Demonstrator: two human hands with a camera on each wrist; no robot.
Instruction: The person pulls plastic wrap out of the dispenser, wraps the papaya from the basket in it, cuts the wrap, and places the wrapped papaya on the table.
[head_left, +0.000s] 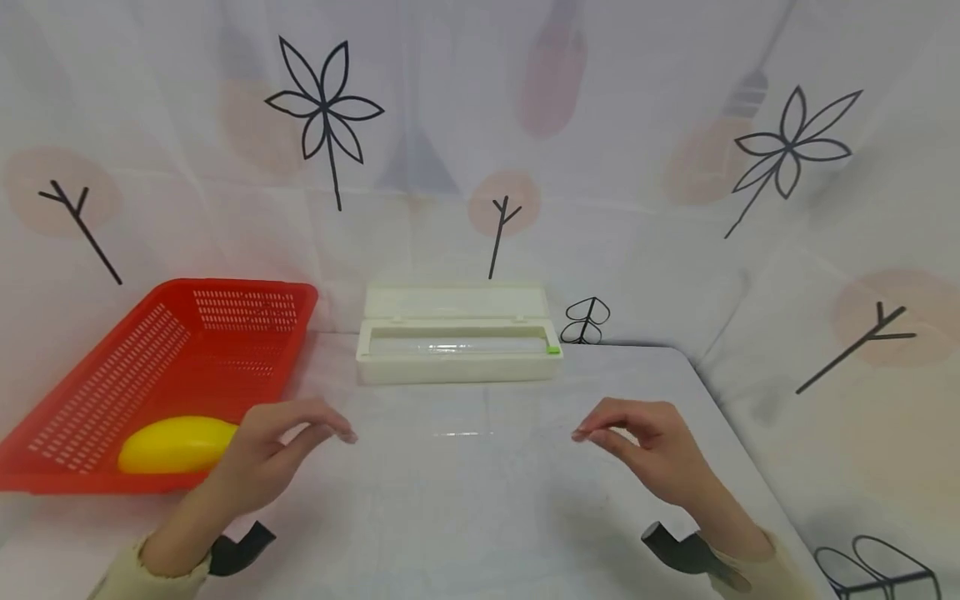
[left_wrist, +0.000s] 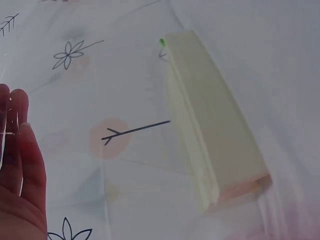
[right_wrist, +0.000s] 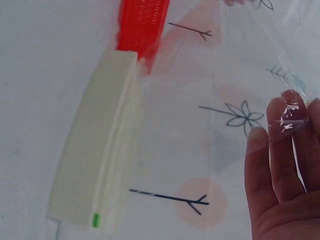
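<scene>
A sheet of clear plastic wrap (head_left: 463,434) spans the space between my two hands, visible mostly by its glints. My left hand (head_left: 266,458) pinches one side of it between thumb and fingers, in front of the red basket. On the other side my right hand (head_left: 660,454) pinches the wrap, and the film (right_wrist: 290,119) shines over its fingertips in the right wrist view. Behind the hands stands a cream dispenser box (head_left: 459,370), lid raised, with a roll of wrap (head_left: 450,345) inside. A small green slider (head_left: 553,350) sits at the box's right end.
At the left lies a red perforated basket (head_left: 127,482) with a smooth yellow oval object (head_left: 174,444) inside, partly behind my left hand. A white cloth with printed plants (head_left: 420,242) hangs behind the white table (head_left: 465,517). The table's right edge runs beyond my right hand.
</scene>
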